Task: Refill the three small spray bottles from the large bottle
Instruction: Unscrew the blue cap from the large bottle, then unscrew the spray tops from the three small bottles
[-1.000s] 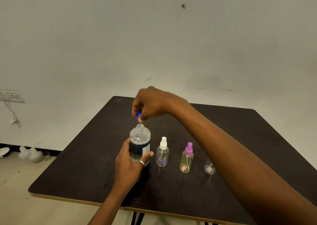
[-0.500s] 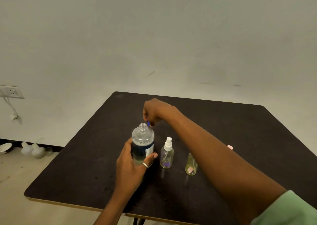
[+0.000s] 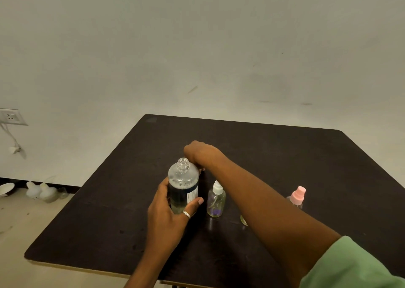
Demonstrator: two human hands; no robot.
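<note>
The large clear plastic bottle with a dark label [image 3: 183,184] stands upright near the middle of the table, a little towards the near left. Its long axis is vertical and its open threaded neck points straight up, with no cap on it. The left hand [image 3: 168,213] grips the bottle's lower half from the near side, fingers curled round the left and a thumb with a silver ring [image 3: 186,214] pressed across the label. The right hand [image 3: 201,154] sits just behind the bottle's shoulder, knuckles up and fingers curled down towards the tabletop. Whether they pinch anything I cannot tell, since the bottle hides them. The dark brown square table [image 3: 285,156] has a pale edge and stands before a plain grey-green wall [image 3: 197,46]. A white wall socket [image 3: 9,117] is at the far left, and a white bowl [image 3: 6,189] and some whitish containers [image 3: 40,191] lie on the floor below it. Pale liquid shows under the big bottle's label and droplets cling inside its shoulder. Just right of it stands a small clear spray bottle with a white top [image 3: 215,200], purple showing near its base. A pink-topped small spray bottle [image 3: 297,196] stands farther right, half hidden by the forearm, which also covers all but a yellowish sliver of a third small bottle [image 3: 243,219].
</note>
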